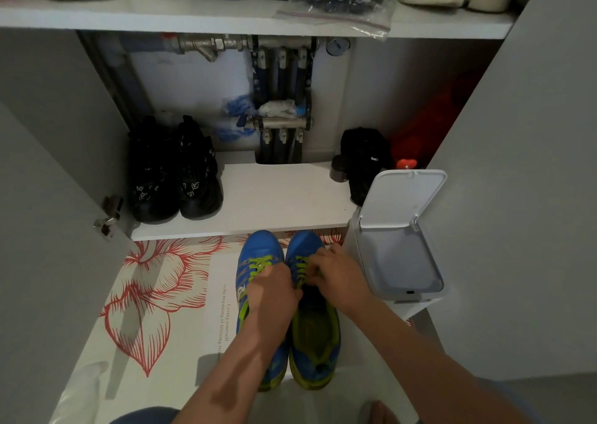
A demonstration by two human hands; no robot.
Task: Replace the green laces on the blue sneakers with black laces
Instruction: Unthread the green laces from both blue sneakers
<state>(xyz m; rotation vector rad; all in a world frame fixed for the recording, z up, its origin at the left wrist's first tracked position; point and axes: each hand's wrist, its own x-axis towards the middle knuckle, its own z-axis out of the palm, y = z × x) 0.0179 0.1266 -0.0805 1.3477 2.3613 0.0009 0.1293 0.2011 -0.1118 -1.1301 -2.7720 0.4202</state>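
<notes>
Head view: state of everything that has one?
Blue sneakers: side by side, toes toward the cabinet.
Green laces: threaded in both sneakers.
Left hand: pinching green laces.
Right hand: pinching green laces.
White plastic bin: lid open.
Grey cabinet door: open.

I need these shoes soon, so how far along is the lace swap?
Done: nothing; both blue sneakers carry their bright green laces. In hand: left hand and right hand pinch the laces on the sneaker beside the white open-lidded bin. Left: unlacing both, then threading black laces, none in view.
</notes>
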